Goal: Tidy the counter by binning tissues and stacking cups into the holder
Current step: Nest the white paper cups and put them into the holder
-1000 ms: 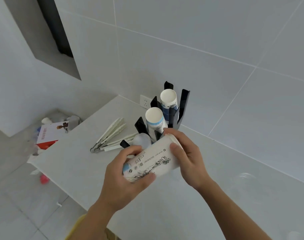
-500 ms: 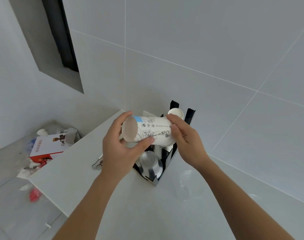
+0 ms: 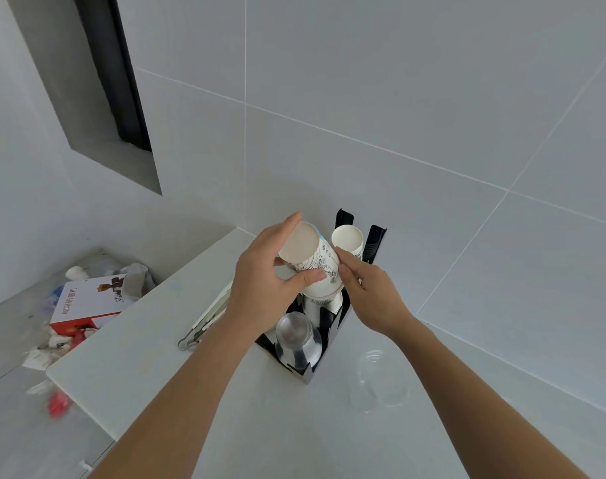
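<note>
A white paper cup (image 3: 311, 261) with black line drawings is upside down, its base facing me. My left hand (image 3: 267, 288) grips it around the side, and my right hand (image 3: 367, 295) holds its lower rim. The cup sits tilted over a stack of paper cups (image 3: 317, 305) in the middle slot of the black cup holder (image 3: 306, 373). A second paper cup stack (image 3: 348, 238) stands in the far slot. Clear plastic cups (image 3: 296, 338) fill the near slot.
A clear plastic cup (image 3: 379, 382) stands on the white counter (image 3: 156, 357) right of the holder. White tongs (image 3: 204, 321) lie left of it. Below the counter's left edge, a red-and-white box (image 3: 87, 302) and crumpled tissues (image 3: 135, 281) fill a bin area.
Both hands turned the paper cup from lying sideways to upside down and lowered it onto the middle stack. My view moved closer over the holder.
</note>
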